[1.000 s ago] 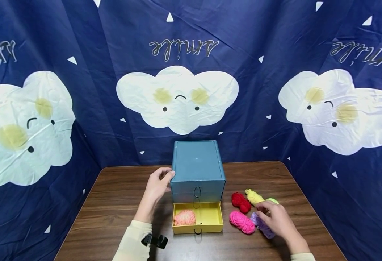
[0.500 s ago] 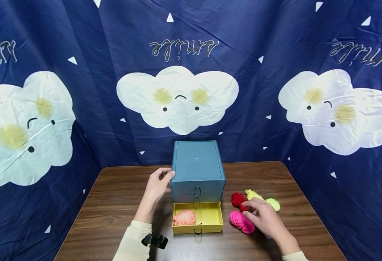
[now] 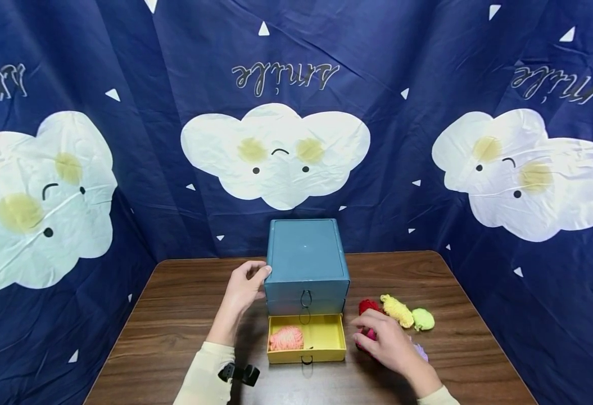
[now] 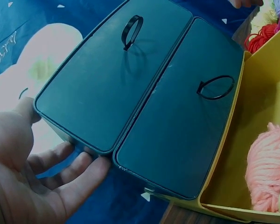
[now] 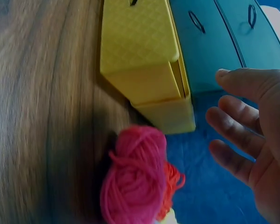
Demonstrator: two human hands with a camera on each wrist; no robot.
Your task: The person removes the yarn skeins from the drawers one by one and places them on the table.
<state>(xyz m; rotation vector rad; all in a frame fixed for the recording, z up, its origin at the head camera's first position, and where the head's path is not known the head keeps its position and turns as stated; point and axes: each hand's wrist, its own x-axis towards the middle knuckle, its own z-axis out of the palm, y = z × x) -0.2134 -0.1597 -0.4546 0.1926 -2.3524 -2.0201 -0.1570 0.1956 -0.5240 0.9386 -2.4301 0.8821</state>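
A blue drawer box (image 3: 306, 253) stands on the table with its yellow bottom drawer (image 3: 326, 355) pulled out. In the drawer's left part lies a peach ball of yarn (image 3: 287, 338). My left hand (image 3: 245, 286) rests against the box's left side, its fingertips touching the side near the front corner. My right hand (image 3: 389, 342) hovers over the hot-pink ball of yarn (image 5: 134, 179), fingers spread and holding nothing. From the head camera, that hand hides much of the pink yarn. A red ball of yarn (image 3: 368, 306) lies just behind it.
Yellow yarn (image 3: 397, 311), light green yarn (image 3: 423, 319) and partly hidden purple yarn (image 3: 420, 352) lie on the brown table (image 3: 190, 304) at the right. Dark cord loops serve as drawer pulls. A blue cloth with white clouds (image 3: 276, 152) hangs around the table.
My right hand has moved left, from over the purple and yellow yarn to over the pink yarn, uncovering the green yarn. My left hand and the drawer have stayed put.
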